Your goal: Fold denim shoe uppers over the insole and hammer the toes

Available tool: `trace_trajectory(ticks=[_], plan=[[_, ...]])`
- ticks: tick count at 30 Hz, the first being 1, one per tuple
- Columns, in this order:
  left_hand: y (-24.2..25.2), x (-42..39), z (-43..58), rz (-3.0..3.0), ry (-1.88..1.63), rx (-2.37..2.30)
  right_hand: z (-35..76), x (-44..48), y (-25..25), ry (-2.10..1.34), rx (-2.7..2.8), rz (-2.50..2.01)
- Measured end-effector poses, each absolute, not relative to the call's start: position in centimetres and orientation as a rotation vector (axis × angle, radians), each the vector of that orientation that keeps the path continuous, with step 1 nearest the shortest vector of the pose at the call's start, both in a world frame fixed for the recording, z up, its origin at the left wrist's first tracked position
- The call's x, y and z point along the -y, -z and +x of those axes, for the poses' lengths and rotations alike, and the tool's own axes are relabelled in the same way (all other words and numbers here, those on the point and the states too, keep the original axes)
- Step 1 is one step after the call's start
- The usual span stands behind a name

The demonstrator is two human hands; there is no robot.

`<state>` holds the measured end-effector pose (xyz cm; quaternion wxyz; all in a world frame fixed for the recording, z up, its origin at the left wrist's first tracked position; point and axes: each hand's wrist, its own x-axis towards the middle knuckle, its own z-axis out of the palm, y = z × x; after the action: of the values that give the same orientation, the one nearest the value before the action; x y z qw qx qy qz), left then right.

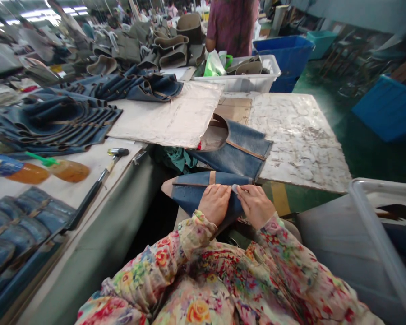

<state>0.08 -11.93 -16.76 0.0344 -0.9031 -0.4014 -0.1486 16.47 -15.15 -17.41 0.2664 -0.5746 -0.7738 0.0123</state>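
A folded blue denim shoe upper (pixel 192 189) with a tan strip lies in front of me, at the near edge of the worktable. My left hand (pixel 215 203) presses down on it with curled fingers. My right hand (pixel 255 205) grips its right end, the thumb and fingers pinched on the fabric. Both arms wear flowered sleeves. Just beyond lies another denim upper (pixel 243 149) with a tan lining, partly under a worn board.
Stacks of denim uppers (pixel 54 122) cover the left table, with a hammer (pixel 98 180) and two glue bottles (pixel 67 169). A worn board (pixel 172 117) lies ahead. A person in a purple top (pixel 232 25) stands behind a white bin (pixel 243 79). Blue crates (pixel 389 108) stand at the right.
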Motion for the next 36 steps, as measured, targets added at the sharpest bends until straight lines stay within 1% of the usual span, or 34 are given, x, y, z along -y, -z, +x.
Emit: trace_trajectory(ticks=[8, 14, 22, 26, 31, 36], plan=[[16.9, 12.2, -2.9, -2.65, 0.493, 1.357, 13.0, 13.6, 16.7, -0.087, 2.161, -1.494], [17.3, 12.8, -4.2, -2.582, 0.564, 1.43, 13.0, 13.0, 17.1, -0.133, 2.176, -1.431], [18.0, 14.1, -5.3, -2.578, 0.448, 1.42, 14.0, 12.9, 16.9, -0.259, 2.229, -1.361], [18.0, 14.5, -5.7, -2.635, 0.458, 1.385, 14.1, 12.4, 16.5, -0.349, 2.247, -1.32], [17.0, 13.7, -5.1, -2.624, 0.547, 1.599, 14.4, 11.4, 16.3, -0.519, 2.27, -1.255], [15.7, 12.3, -4.4, -2.669, 0.483, 1.745, 14.5, 10.2, 16.1, -0.582, 2.354, -1.229]])
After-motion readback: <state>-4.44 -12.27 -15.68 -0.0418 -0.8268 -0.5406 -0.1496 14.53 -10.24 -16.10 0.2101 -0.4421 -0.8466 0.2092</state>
